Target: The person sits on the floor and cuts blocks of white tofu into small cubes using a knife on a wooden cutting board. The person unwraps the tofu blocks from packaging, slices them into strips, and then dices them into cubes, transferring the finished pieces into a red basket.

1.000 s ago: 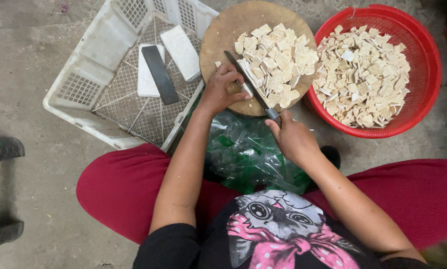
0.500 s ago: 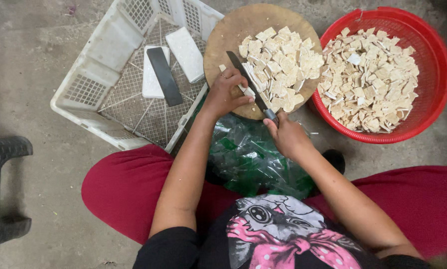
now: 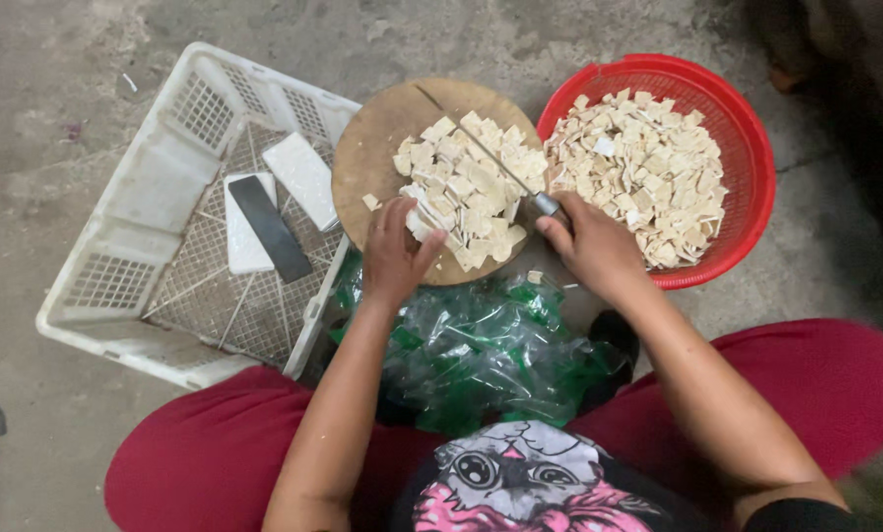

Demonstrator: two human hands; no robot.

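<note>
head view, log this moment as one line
left hand: on cut pieces | right hand: grips knife | board: round, wooden | red basket: pieces inside | white crate: beside board

Knife [image 3: 481,153]: the blade now lies across the middle of the cut pale pieces [image 3: 466,187] on the round wooden board [image 3: 382,138], pointing to the upper left of the frame; a second ago it sat along the lower-left edge of the pile.

Right hand [image 3: 594,246] has moved up and right with the handle, and now sits at the board's right edge beside the red basket [image 3: 747,148].

Left hand [image 3: 397,251] has shifted from the board's left edge to its lower edge, fingers [image 3: 407,212] spread against the near side of the pile.

The pile looks more gathered toward the centre of the board.
</note>
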